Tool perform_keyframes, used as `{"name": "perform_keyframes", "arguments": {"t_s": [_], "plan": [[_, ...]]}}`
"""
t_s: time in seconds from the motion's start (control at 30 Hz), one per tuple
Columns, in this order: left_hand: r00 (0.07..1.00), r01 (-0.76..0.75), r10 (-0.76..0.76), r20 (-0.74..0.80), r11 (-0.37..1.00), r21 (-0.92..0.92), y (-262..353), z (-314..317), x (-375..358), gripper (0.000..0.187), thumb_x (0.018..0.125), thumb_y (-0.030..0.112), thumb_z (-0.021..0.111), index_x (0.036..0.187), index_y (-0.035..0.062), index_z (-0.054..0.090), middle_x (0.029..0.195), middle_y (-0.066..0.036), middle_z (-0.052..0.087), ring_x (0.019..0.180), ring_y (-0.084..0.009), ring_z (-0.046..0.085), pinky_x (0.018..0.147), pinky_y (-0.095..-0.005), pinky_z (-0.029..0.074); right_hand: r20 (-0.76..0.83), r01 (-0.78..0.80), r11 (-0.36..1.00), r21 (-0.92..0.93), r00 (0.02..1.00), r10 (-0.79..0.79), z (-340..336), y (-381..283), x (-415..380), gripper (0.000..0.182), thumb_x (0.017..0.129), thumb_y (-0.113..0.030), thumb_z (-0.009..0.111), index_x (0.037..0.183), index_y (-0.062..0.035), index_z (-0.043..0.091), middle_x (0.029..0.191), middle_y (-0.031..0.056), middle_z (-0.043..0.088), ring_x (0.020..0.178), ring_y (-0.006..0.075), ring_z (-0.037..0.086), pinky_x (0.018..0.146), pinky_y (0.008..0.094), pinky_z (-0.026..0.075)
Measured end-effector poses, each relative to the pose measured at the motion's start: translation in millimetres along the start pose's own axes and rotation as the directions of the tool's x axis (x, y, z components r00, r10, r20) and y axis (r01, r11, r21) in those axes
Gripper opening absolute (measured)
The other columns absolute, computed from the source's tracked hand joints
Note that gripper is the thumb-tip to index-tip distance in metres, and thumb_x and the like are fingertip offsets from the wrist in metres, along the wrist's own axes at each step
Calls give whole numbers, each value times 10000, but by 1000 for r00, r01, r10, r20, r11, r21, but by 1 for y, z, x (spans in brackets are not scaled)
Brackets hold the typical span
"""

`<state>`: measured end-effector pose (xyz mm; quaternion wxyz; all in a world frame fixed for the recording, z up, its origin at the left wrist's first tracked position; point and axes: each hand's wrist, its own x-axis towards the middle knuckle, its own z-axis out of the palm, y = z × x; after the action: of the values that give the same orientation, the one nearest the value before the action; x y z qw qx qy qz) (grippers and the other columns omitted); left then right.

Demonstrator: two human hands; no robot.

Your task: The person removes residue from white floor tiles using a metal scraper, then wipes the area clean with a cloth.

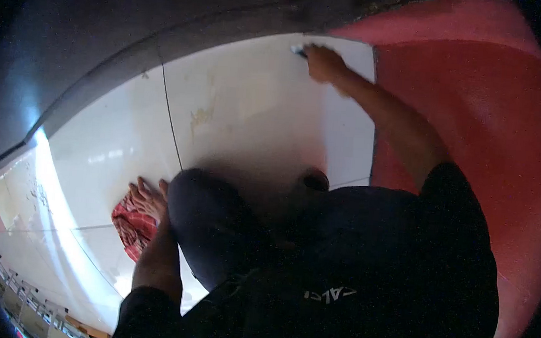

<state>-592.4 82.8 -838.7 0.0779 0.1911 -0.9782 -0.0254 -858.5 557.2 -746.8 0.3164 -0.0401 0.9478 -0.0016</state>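
White tiled floor (pixel 243 110), far corner by the red wall (pixel 478 109): scraping.
Right hand (pixel 323 63) fingers clenched on small pale tool (pixel 299 50); keep it flat. Left hand (pixel 148 199), fingers spread, presses the red checked cloth (pixel 131 228).

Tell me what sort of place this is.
Probably an indoor room with a tiled floor being cleaned or finished. Large glossy white floor tiles with thin joints meet a red surface. The left hand rests on a red cloth; the right hand presses a small tool at the tile's far edge.

My right hand (pixel 323 62) hides most of a small tool (pixel 299 50); I can't tell what it is. My left hand (pixel 148 199) covers part of the red cloth (pixel 131 228). My knee (pixel 206 221) blocks the floor (pixel 250 110) behind it.
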Motion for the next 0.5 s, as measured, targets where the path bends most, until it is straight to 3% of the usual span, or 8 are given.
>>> {"name": "perform_keyframes", "arguments": {"t_s": [0.07, 0.1, 0.17, 0.23, 0.27, 0.37, 0.47, 0.5], "plan": [[998, -44, 45, -33, 998, 38, -8, 5, 2, 701, 755, 532, 567, 1314, 154, 377, 1368, -184, 320, 1244, -350, 301, 983, -553, 215, -195, 18, 999, 47, 981, -9, 60, 15, -19, 456, 791, -40, 429, 1242, 24, 412, 1273, 256, 431, 1112, 369, 493, 881, 446, 447], [999, -41, 43, -23, 998, 50, -5, 4, 0, 704, 756, 542, 563, 1314, 156, 376, 1368, -186, 318, 1243, -349, 303, 983, -554, 215, -78, 9, 999, 52, 997, -5, 46, 10, -34, 505, 784, -34, 438, 1283, 19, 384, 1351, 237, 352, 1191, 352, 433, 951, 419, 408], [1000, 14, -14, -12, 1000, 13, -1, 7, 2, 710, 759, 558, 554, 1316, 157, 373, 1366, -187, 320, 1244, -350, 301, 983, -555, 215, -228, 60, 994, 94, 973, -37, 37, 11, -29, 474, 776, -31, 447, 1246, 22, 423, 1292, 229, 425, 1142, 351, 473, 918, 414, 428], [1000, 11, -11, 9, 1000, 4, -4, 4, -3, 715, 760, 573, 545, 1318, 160, 372, 1365, -186, 321, 1246, -349, 299, 981, -557, 216, -65, -6, 990, 141, 998, 16, -2, 10, -18, 454, 771, -23, 449, 1222, 25, 445, 1212, 223, 492, 1063, 362, 516, 888, 421, 436], [1000, 5, -5, -4, 1000, 7, -2, 8, -1, 717, 761, 580, 541, 1318, 162, 371, 1365, -184, 322, 1248, -349, 297, 980, -558, 217, -185, 69, 997, 32, 981, -62, 4, 18, -2, 407, 772, -21, 447, 1175, 24, 476, 1129, 218, 539, 982, 369, 547, 844, 439, 449], [1000, -4, 4, -13, 1000, 15, -6, 7, 1, 718, 762, 585, 536, 1322, 171, 368, 1377, -176, 310, 1251, -349, 294, 977, -564, 216, -82, 32, 998, 55, 996, -28, 18, 21, -14, 367, 772, -20, 447, 1134, 27, 494, 1129, 221, 540, 987, 365, 550, 850, 441, 446], [996, 49, -53, 67, 997, 53, -5, 3, -1, 723, 760, 581, 539, 1329, 173, 360, 1381, -173, 302, 1258, -353, 280, 980, -577, 198, -242, 60, 995, 78, 969, -40, 36, 23, -23, 310, 767, -21, 461, 1067, 23, 528, 1076, 220, 569, 970, 365, 565, 819, 452, 459], [995, 64, -66, 71, 998, 27, -2, 1, -3, 723, 756, 573, 549, 1329, 175, 360, 1382, -171, 301, 1261, -354, 276, 983, -581, 192, -149, 22, 998, 61, 989, -12, 30, 28, -22, 308, 764, -16, 462, 1060, 27, 531, 1056, 221, 577, 961, 371, 569, 818, 455, 460]]}}
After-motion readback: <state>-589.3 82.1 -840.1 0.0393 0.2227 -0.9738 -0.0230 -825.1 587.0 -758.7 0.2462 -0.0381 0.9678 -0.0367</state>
